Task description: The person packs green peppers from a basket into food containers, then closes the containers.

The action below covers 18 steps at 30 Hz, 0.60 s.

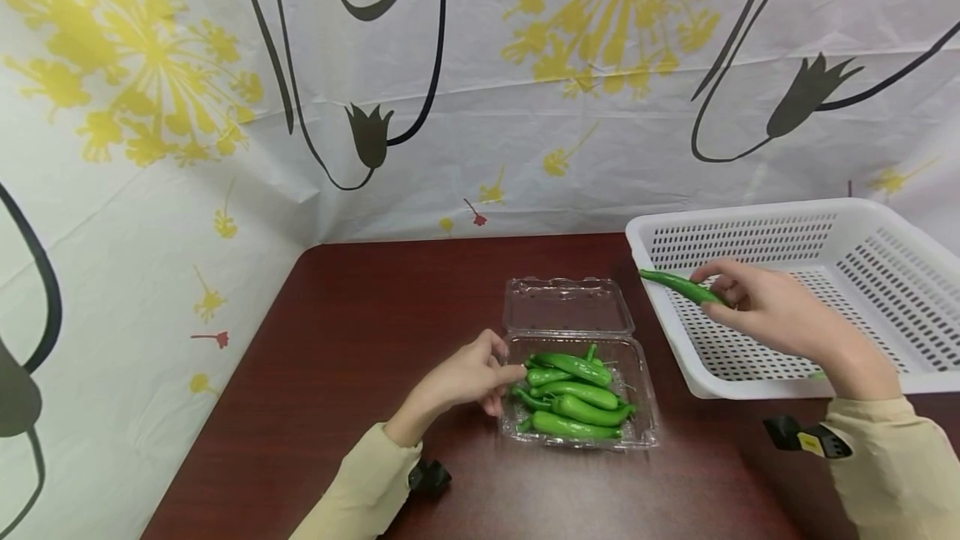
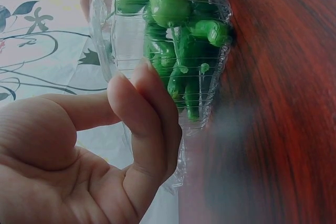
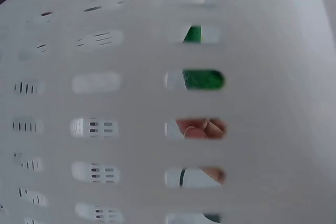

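Observation:
A clear plastic clamshell box (image 1: 648, 407) stands with its lid folded back, holding several green chili peppers (image 1: 581, 411). At its left rim my left hand (image 1: 472, 373) holds the box, thumb over the edge and fingers curled against the side wall. In the left wrist view, the fingers (image 2: 144, 114) are close against the ribbed plastic, and the thumb's tip is hidden. My right hand (image 1: 780, 307) pinches one green chili pepper (image 1: 678, 284) over the left side of a white basket (image 1: 720, 388). The right wrist view shows parts of that hand through the basket's slots.
The perforated white basket fills the right of the dark red-brown table (image 1: 360, 315). A bit of green (image 1: 817, 374) shows inside, near its front wall. Behind and to the left hangs a patterned white sheet (image 1: 480, 148).

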{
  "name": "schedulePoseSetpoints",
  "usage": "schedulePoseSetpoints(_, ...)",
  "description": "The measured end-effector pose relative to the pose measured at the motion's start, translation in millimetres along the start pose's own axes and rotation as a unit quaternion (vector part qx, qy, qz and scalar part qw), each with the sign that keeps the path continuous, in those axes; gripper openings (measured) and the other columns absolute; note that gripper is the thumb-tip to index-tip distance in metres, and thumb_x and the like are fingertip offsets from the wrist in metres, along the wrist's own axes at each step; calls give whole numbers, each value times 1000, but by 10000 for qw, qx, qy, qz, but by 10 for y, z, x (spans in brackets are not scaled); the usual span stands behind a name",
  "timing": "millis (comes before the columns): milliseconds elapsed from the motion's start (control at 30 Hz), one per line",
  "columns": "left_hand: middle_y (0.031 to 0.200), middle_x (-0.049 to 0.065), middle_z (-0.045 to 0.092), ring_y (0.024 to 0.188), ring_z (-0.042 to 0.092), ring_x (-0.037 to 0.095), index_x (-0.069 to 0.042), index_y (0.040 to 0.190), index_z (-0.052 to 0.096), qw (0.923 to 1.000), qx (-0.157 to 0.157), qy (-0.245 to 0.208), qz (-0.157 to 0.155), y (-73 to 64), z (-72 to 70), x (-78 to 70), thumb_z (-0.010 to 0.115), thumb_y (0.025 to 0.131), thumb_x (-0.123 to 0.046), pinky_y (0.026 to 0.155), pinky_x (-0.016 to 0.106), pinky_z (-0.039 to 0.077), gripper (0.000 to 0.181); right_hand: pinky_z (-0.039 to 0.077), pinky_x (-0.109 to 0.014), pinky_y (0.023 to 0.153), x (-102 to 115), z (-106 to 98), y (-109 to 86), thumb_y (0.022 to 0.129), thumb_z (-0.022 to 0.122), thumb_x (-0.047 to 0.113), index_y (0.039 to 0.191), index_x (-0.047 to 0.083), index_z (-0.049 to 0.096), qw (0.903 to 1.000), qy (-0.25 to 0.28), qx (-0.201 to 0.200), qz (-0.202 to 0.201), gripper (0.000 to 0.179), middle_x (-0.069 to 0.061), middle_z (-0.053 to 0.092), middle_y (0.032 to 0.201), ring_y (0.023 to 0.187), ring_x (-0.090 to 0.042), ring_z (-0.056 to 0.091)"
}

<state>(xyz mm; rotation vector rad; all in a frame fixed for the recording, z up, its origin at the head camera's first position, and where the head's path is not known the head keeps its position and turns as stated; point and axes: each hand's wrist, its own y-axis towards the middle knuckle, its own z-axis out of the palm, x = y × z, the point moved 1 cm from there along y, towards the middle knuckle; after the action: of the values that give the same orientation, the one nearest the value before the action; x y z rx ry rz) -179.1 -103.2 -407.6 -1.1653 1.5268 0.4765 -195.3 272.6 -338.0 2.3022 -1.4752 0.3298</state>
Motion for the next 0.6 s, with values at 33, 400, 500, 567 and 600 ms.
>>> schedulePoseSetpoints(33, 70, 10, 59, 45, 59, 14, 5, 118, 44, 10000, 2, 7, 6, 1, 0, 1, 70, 97, -16, 49, 36, 56, 39, 49, -31, 63, 5, -2, 0, 91, 73, 12, 121, 8, 63, 10000, -9, -32, -33, 32, 3, 69, 91, 75, -6, 63)
schedulePoseSetpoints(400, 70, 11, 59, 45, 59, 14, 5, 117, 44, 10000, -24, 36, 63, -4, 0, 1, 70, 97, -16, 49, 38, 57, 39, 49, -26, 59, 63, -1, -11, 86, 76, 7, 117, 10, 65, 9983, -27, -309, -487, 34, 6, 69, 88, 73, 1, 60)
schedulePoseSetpoints(500, 70, 11, 59, 45, 59, 14, 5, 117, 44, 10000, -19, 29, 65, 1, 0, 5, 70, 97, -16, 49, 37, 57, 38, 48, -26, 58, 76, 9, -10, 85, 77, 6, 116, 11, 65, 9975, -25, -344, -616, 34, 9, 68, 86, 72, 2, 60)
schedulePoseSetpoints(567, 70, 11, 59, 45, 59, 14, 4, 117, 44, 10000, -18, 23, 63, -1, 0, 6, 70, 97, -15, 49, 37, 56, 38, 50, -26, 59, 87, 19, -8, 85, 77, 6, 116, 11, 65, 9969, 6, -363, -698, 34, 10, 67, 85, 73, 2, 60)
schedulePoseSetpoints(600, 70, 11, 59, 45, 59, 14, 4, 117, 44, 10000, -17, 24, 60, -2, 0, 7, 70, 97, -16, 49, 37, 56, 38, 50, -27, 60, 93, 24, -8, 85, 77, 5, 116, 11, 65, 9966, 19, -367, -731, 34, 11, 67, 85, 73, 2, 61)
